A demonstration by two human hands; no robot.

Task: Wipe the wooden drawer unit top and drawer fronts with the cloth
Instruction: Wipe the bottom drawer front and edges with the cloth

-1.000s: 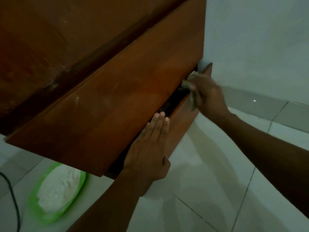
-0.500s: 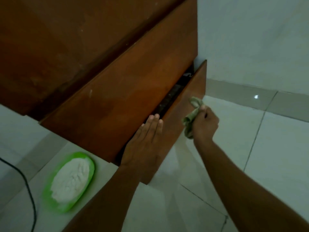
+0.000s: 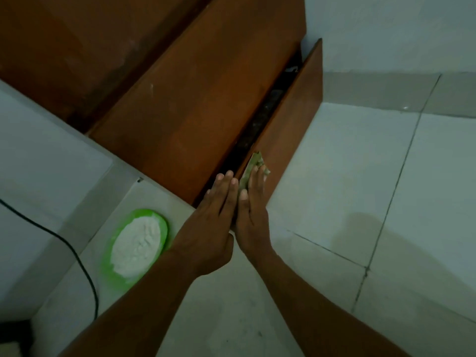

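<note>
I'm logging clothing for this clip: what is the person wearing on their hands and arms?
Nothing visible: the left hand and right hand are bare, no gloves, rings or watch, and no sleeve shows anywhere in frame.

Taking the drawer unit [image 3: 180,112] as reference: on my feed it runs from upper left to the wall [image 3: 386,29] at its far end. Its lower drawer [image 3: 291,130] stands out ahead of the upper drawer front [image 3: 195,119], with a gap between them. Left hand [image 3: 211,228] lies flat at the unit's near corner, fingertips at the gap. Right hand [image 3: 253,215] is just right of it, touching it, flat on the cloth [image 3: 253,164] against the lower drawer's front at the near end. Plate [image 3: 105,256] with powder [image 3: 136,247] on it sits on the floor [image 3: 334,202] left of the unit's near corner, close by. Cable [image 3: 77,256] runs further left of the unit, beyond the plate.
</note>
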